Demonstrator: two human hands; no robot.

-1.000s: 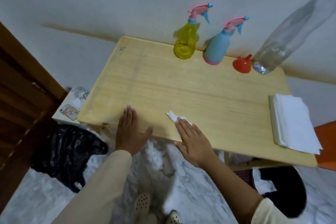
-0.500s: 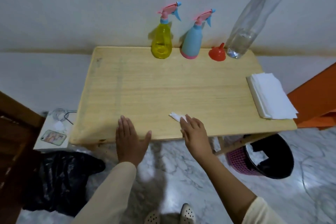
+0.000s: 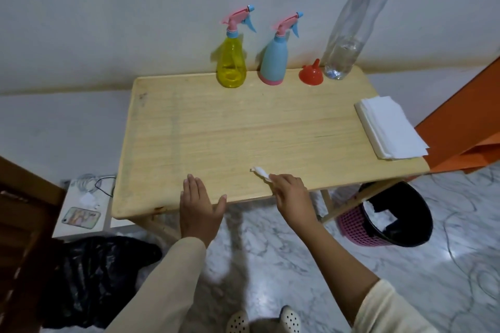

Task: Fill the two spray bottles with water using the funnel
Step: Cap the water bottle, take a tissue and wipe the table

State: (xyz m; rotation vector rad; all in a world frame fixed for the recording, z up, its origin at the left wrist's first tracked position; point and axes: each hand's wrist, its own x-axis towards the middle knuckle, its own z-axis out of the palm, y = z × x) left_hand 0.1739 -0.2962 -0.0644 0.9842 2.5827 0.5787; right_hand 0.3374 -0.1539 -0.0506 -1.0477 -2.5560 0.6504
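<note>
A yellow spray bottle (image 3: 231, 62) and a light blue spray bottle (image 3: 274, 62), both with pink trigger heads on, stand at the back of the wooden table (image 3: 216, 130). Right of them a red funnel (image 3: 311, 74) sits mouth down, and beside it a tall clear water bottle (image 3: 351, 32) with a little water at the bottom. My left hand (image 3: 198, 207) lies flat on the table's front edge, fingers straight. My right hand (image 3: 290, 193) pinches a small scrap of white tissue (image 3: 260, 171) on the front edge.
A stack of white tissues (image 3: 392, 127) lies at the table's right end. Below it a pink basket with a black liner (image 3: 392, 216) stands on the marble floor. A black bag (image 3: 92, 278) and a white box with a phone (image 3: 81, 215) lie at the left. Orange furniture (image 3: 465, 127) is at the right.
The camera view has swung and pulled back from the table. My right hand's fingers have drawn together on the tissue scrap, which was under flat fingers before. My left hand stays flat.
</note>
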